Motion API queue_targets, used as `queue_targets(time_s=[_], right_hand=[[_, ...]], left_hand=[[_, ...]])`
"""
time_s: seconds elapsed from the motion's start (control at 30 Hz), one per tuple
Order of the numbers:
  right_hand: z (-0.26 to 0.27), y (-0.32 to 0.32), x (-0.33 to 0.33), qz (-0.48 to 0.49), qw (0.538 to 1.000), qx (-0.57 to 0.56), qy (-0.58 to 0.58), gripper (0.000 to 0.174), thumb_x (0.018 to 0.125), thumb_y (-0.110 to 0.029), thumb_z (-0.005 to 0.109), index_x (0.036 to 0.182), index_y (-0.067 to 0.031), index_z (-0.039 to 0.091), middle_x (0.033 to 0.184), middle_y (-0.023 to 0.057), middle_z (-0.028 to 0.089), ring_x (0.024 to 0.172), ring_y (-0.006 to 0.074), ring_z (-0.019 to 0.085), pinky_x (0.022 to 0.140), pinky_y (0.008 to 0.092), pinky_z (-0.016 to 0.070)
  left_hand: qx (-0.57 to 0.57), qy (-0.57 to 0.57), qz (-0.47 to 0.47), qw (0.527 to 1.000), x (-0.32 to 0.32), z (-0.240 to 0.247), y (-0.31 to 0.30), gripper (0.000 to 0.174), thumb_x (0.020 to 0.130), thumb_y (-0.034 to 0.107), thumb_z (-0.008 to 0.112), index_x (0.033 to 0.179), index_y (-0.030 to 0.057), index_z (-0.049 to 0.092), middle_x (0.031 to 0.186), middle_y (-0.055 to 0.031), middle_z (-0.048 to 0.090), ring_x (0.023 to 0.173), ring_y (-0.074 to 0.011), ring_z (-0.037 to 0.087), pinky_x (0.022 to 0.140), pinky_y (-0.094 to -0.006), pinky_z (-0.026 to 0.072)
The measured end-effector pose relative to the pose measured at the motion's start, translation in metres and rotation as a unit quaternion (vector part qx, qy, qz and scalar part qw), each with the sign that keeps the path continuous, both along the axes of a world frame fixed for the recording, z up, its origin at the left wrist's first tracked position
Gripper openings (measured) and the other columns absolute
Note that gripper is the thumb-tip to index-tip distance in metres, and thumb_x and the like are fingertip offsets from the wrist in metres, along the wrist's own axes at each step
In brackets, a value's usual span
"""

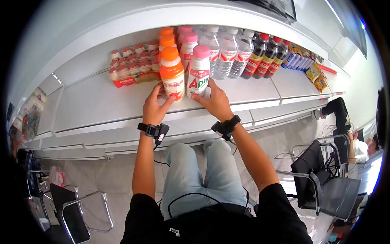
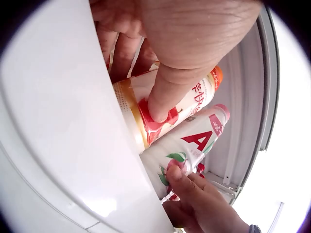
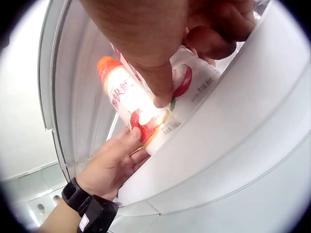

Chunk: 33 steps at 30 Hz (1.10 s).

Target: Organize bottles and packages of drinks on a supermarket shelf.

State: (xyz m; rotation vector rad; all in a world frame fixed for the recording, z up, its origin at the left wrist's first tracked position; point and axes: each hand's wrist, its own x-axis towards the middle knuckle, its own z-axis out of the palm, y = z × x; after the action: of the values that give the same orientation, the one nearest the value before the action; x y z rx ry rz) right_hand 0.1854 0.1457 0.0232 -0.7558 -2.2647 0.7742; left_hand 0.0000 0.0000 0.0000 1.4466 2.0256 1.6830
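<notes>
Two drink bottles stand side by side at the front of a white shelf (image 1: 134,95). On the left is an orange-capped bottle (image 1: 172,75) with a red fruit picture; my left hand (image 1: 155,106) grips it low down, thumb across its front and fingers around its outer side. Beside it is a white bottle (image 1: 199,69) with a pink cap and the letters "AD". My right hand (image 1: 217,101) grips that one near its base, thumb in front and fingers around the far side. In the left wrist view both thumbs press on the labels.
Behind stand more orange-capped bottles (image 1: 167,41) and pink-capped bottles (image 1: 189,46). Leftward sits a pack of small bottles (image 1: 134,67). To the right are clear water bottles (image 1: 224,57), dark red-capped bottles (image 1: 266,59) and yellow packets (image 1: 316,76). An upper shelf edge (image 1: 170,17) overhangs them.
</notes>
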Motion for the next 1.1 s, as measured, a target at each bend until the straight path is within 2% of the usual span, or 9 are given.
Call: queue_targets(time_s=[0.17, 0.27, 0.37, 0.47, 0.57, 0.73, 0.87, 0.97, 1.1], right_hand=[[0.000, 0.006, -0.021, 0.007, 1.000, 0.011, 0.017, 0.077, 0.076, -0.044, 0.079, 0.135, -0.0080, 0.045, 0.117, 0.0162, 0.067, 0.101, 0.0370, 0.066, 0.082, 0.0436, 0.0531], [-0.004, 0.004, -0.018, 0.015, 1.000, 0.004, 0.022, 0.077, 0.075, -0.044, 0.079, 0.135, -0.0081, 0.046, 0.117, 0.0159, 0.067, 0.100, 0.0368, 0.066, 0.081, 0.0435, 0.0533], [0.001, 0.001, -0.016, 0.011, 1.000, 0.005, 0.013, 0.078, 0.075, -0.044, 0.079, 0.136, -0.0085, 0.045, 0.116, 0.0155, 0.067, 0.100, 0.0365, 0.066, 0.081, 0.0434, 0.0532], [0.006, -0.002, -0.014, 0.008, 1.000, -0.005, 0.016, 0.071, 0.076, -0.043, 0.080, 0.130, -0.0067, 0.051, 0.116, 0.0173, 0.067, 0.104, 0.0355, 0.065, 0.085, 0.0402, 0.0513], [0.004, 0.010, -0.014, 0.048, 0.999, -0.018, -0.001, 0.075, 0.075, -0.046, 0.080, 0.132, -0.0067, 0.050, 0.116, 0.0168, 0.067, 0.105, 0.0340, 0.065, 0.085, 0.0415, 0.0518], [0.010, 0.024, -0.005, 0.102, 0.978, -0.175, 0.046, 0.076, 0.075, -0.041, 0.082, 0.134, -0.0055, 0.051, 0.124, 0.0104, 0.064, 0.116, 0.0196, 0.058, 0.091, 0.0361, 0.0445], [0.004, 0.032, -0.002, 0.131, 0.967, -0.206, 0.071, 0.069, 0.078, -0.037, 0.080, 0.133, -0.0058, 0.052, 0.127, 0.0095, 0.062, 0.118, 0.0191, 0.057, 0.090, 0.0344, 0.0438], [0.001, 0.030, 0.000, 0.134, 0.967, -0.200, 0.089, 0.065, 0.080, -0.033, 0.079, 0.133, -0.0058, 0.053, 0.127, 0.0089, 0.062, 0.115, 0.0172, 0.057, 0.086, 0.0314, 0.0442], [-0.004, 0.031, 0.000, 0.147, 0.959, -0.214, 0.116, 0.064, 0.079, -0.030, 0.080, 0.132, -0.0053, 0.054, 0.125, 0.0079, 0.063, 0.107, 0.0124, 0.058, 0.076, 0.0261, 0.0441]], left_hand=[[0.019, 0.000, -0.012, 1.000, -0.008, 0.005, 0.000, 0.056, 0.085, 0.019, 0.074, 0.132, 0.0008, 0.051, 0.118, -0.0122, 0.066, 0.106, -0.0205, 0.063, 0.094, -0.0340, 0.0479], [0.013, -0.005, -0.015, 1.000, -0.005, 0.004, -0.004, 0.055, 0.085, 0.018, 0.073, 0.132, 0.0009, 0.051, 0.119, -0.0126, 0.065, 0.106, -0.0202, 0.063, 0.093, -0.0333, 0.0484], [0.027, -0.024, -0.023, 0.999, -0.007, -0.004, -0.001, 0.062, 0.083, 0.026, 0.075, 0.135, 0.0036, 0.049, 0.123, -0.0131, 0.065, 0.109, -0.0254, 0.064, 0.094, -0.0366, 0.0472], [0.012, -0.010, -0.008, 1.000, -0.004, 0.003, -0.003, 0.062, 0.083, 0.026, 0.074, 0.134, 0.0028, 0.049, 0.125, -0.0142, 0.063, 0.113, -0.0262, 0.062, 0.096, -0.0377, 0.0464], [0.012, -0.009, -0.010, 1.000, -0.004, 0.004, -0.003, 0.061, 0.083, 0.026, 0.074, 0.134, 0.0022, 0.049, 0.126, -0.0146, 0.062, 0.117, -0.0260, 0.060, 0.098, -0.0380, 0.0452], [0.048, -0.019, -0.040, 0.998, -0.005, 0.004, -0.002, 0.062, 0.084, 0.022, 0.075, 0.135, 0.0024, 0.048, 0.129, -0.0105, 0.059, 0.119, -0.0216, 0.055, 0.096, -0.0363, 0.0440], [0.024, -0.074, -0.030, 0.997, -0.008, 0.003, -0.005, 0.063, 0.083, 0.022, 0.075, 0.136, 0.0038, 0.047, 0.128, -0.0083, 0.058, 0.116, -0.0193, 0.056, 0.091, -0.0320, 0.0449], [0.011, -0.086, -0.016, 0.996, -0.005, 0.006, -0.006, 0.066, 0.082, 0.028, 0.076, 0.137, 0.0056, 0.047, 0.126, -0.0086, 0.061, 0.115, -0.0185, 0.058, 0.089, -0.0342, 0.0455], [0.045, -0.061, -0.024, 0.997, -0.010, 0.000, -0.004, 0.064, 0.082, 0.022, 0.076, 0.136, 0.0051, 0.046, 0.128, -0.0091, 0.059, 0.120, -0.0199, 0.055, 0.095, -0.0367, 0.0466]])
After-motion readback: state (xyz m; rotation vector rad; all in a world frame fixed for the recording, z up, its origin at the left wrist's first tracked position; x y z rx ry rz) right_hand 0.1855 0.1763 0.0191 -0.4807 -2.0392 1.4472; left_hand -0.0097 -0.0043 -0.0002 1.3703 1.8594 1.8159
